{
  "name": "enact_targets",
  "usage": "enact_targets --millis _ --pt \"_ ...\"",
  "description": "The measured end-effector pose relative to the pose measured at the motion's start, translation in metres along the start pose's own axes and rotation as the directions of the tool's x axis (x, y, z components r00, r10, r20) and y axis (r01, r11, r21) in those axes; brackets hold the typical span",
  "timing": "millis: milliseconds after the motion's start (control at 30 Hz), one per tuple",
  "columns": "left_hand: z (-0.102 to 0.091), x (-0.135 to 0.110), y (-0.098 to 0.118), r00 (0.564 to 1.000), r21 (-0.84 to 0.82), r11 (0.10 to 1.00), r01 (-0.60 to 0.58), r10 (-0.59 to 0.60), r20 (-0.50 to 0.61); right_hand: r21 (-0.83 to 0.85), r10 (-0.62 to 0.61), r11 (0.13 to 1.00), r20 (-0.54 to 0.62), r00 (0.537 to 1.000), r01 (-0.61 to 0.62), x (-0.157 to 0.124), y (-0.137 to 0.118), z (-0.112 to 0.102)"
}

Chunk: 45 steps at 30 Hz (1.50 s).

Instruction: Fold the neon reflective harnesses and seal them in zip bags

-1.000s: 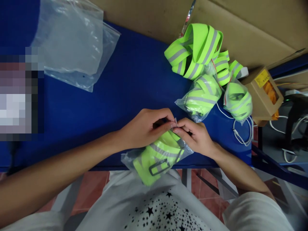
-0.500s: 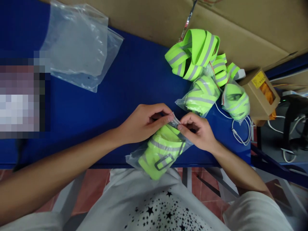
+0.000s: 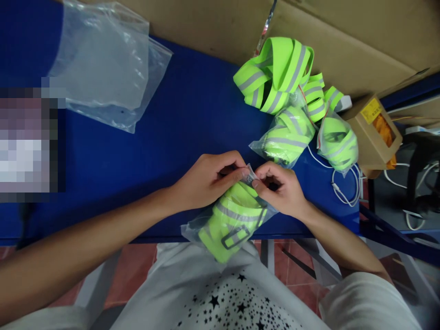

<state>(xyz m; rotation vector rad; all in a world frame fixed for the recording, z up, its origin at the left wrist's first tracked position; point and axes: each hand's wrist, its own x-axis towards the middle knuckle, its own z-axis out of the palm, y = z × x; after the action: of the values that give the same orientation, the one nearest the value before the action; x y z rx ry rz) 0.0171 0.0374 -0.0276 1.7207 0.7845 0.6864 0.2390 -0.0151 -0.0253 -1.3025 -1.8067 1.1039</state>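
A clear plastic bag (image 3: 192, 230) hangs at the near edge of the blue table. Inside it lies a rolled neon-yellow reflective strap (image 3: 220, 224) with a grey stripe and a dark rectangular buckle. My left hand (image 3: 213, 178) pinches the bag's top edge between thumb and fingers. Close beside it, my right hand (image 3: 282, 188) pinches the same edge further right. The gathered rim shows in the small gap between the two hands.
Flat empty plastic bags (image 3: 103, 64) lie at the back left. Loose neon straps (image 3: 292, 64) and two bagged straps, one near (image 3: 288, 137) and one further right (image 3: 338, 142), sit at the right, beside a white cable (image 3: 343, 201) and a small cardboard box (image 3: 373, 137). Large cardboard (image 3: 213, 27) stands behind.
Both hands keep their pinch on the bag's edge, with only slight finger movement. The bagged strap hangs a touch lower, and the view has shifted a little.
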Motion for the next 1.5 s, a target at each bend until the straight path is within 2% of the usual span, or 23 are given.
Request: enact_targets --millis 233,467,633,733,833,900,933,1000,1033,1100,1133,1200,1267,1367,1433,1500 --pt "0.002 -0.001 0.001 0.999 0.063 0.997 -0.047 0.046 0.021 -0.013 -0.012 1.0 0.021 1.0 0.013 0.001 -0.003 0.0" --pt "0.007 -0.003 0.001 0.997 -0.039 0.999 0.01 -0.007 0.077 -0.003 -0.055 0.998 0.021 0.998 0.055 0.001 0.001 0.001" --pt "0.006 -0.002 -0.001 0.994 -0.025 0.998 -0.054 0.056 0.092 0.006 -0.062 0.998 0.041 0.997 0.062 0.001 0.002 0.003" --pt "0.001 -0.002 -0.001 0.995 -0.059 0.998 -0.034 0.039 0.09 0.018 -0.042 0.999 0.029 0.999 0.041 0.0 0.004 0.002" --pt "-0.012 0.0 0.002 1.0 -0.077 0.997 -0.006 0.004 -0.025 0.064 0.007 0.998 -0.002 1.0 -0.007 0.001 0.009 -0.001" --pt "-0.029 0.006 0.004 0.982 -0.033 0.999 -0.023 0.016 -0.19 0.14 0.064 0.988 -0.033 0.997 -0.059 0.002 0.012 -0.003" --pt "-0.04 0.011 0.005 0.957 -0.002 0.999 -0.042 0.039 -0.287 0.184 0.083 0.98 -0.054 0.995 -0.072 0.002 0.014 -0.004" --pt "-0.067 0.024 0.008 0.88 0.061 0.995 -0.075 0.094 -0.465 0.209 0.074 0.976 -0.101 0.992 -0.051 0.001 0.017 -0.004" --pt "-0.082 0.031 0.01 0.841 0.092 0.993 -0.078 0.115 -0.529 0.174 0.044 0.984 -0.114 0.992 -0.024 0.001 0.017 -0.003" --pt "-0.113 0.044 0.013 0.81 0.164 0.986 -0.025 0.117 -0.575 0.041 -0.027 0.999 -0.11 0.994 0.032 -0.001 0.018 -0.002" --pt "-0.126 0.048 0.014 0.807 0.239 0.971 0.019 0.126 -0.577 -0.022 -0.055 0.998 -0.093 0.994 0.053 -0.002 0.018 -0.002" --pt "-0.148 0.049 0.013 0.798 0.458 0.873 0.17 0.151 -0.584 -0.102 -0.088 0.991 -0.056 0.995 0.082 -0.004 0.018 -0.001" --pt "-0.161 0.043 0.009 0.809 0.62 0.708 0.339 0.116 -0.576 -0.15 -0.109 0.983 -0.027 0.994 0.104 -0.005 0.018 -0.002" --pt "-0.166 0.025 -0.002 0.809 0.711 0.442 0.547 -0.062 -0.584 -0.226 -0.142 0.963 0.026 0.99 0.144 -0.006 0.019 -0.002" --pt "-0.166 0.013 -0.006 0.8 0.704 0.397 0.589 -0.159 -0.579 -0.274 -0.165 0.945 0.069 0.984 0.178 -0.006 0.02 -0.002" --pt "-0.166 0.0 -0.001 0.801 0.693 0.424 0.583 -0.156 -0.578 -0.302 -0.195 0.928 0.103 0.975 0.217 -0.006 0.019 -0.002"
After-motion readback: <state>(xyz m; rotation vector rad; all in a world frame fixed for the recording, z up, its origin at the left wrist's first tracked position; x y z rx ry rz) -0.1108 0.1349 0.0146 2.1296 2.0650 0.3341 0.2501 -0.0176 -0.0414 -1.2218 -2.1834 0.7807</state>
